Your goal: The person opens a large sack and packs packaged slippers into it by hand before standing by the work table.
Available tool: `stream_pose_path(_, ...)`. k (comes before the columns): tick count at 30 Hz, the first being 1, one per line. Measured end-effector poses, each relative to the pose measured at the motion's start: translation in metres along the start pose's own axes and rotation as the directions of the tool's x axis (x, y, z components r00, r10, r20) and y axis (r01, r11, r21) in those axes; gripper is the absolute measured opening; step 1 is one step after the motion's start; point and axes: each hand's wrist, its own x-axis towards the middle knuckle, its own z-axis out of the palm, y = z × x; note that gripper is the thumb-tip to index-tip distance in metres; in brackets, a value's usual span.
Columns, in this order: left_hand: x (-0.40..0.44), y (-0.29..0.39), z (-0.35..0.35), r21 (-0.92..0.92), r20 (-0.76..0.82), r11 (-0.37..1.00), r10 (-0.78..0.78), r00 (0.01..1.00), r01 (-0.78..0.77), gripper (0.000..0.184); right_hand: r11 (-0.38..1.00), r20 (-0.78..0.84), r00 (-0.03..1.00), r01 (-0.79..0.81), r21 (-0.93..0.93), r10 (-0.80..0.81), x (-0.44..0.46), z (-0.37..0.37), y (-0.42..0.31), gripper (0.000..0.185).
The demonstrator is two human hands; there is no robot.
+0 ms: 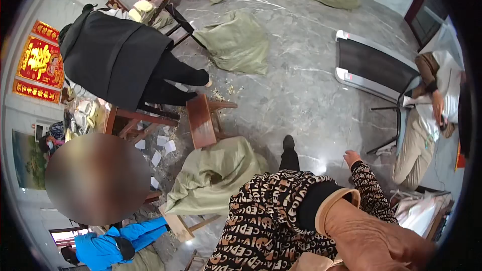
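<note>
Grey floor [304, 75]: was left open from a green sack [236, 45] to the edge of a black panel [371, 61].
Left hand [384, 238], right hand [352, 158]: grips could not be told.

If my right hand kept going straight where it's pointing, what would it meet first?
Nothing close, as far as the picture shows: your right hand appears to point out over bare grey floor. Farther along, that line may pass near a green sack, but depth is unclear.
</note>
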Motion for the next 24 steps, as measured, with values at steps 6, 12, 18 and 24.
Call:
stream_pose_path(6, -0.043, 0.156, -0.071, 0.172, -0.05, 0.984, 0.053, 0.997, -0.044, 0.048, 0.998, 0.046, 0.997, 0.054, 0.015, -0.055, 0.087, 0.006, -0.001, 0.04)
stream_pose_path(12, -0.056, 0.297, -0.147, 0.379, -0.036, 0.909, -0.171, 0.985, 0.172, 0.053, 0.987, 0.411, 0.898, -0.13, -0.089, 0.155, 0.132, -0.007, 0.017, 0.039)
stream_pose_path(18, -0.11, 0.414, -0.245, 0.642, -0.428, 0.643, -0.151, 0.891, 0.418, 0.036, 0.974, 0.446, 0.867, -0.168, -0.153, 0.22, 0.267, -0.062, 0.01, 0.037)
stream_pose_path(24, -0.276, 0.509, -0.364, 0.23, -0.759, 0.354, 0.649, -0.06, 0.907, 0.027, 0.891, 0.378, 0.918, 0.071, -0.448, 0.117, 0.51, -0.154, -0.042, 0.037)
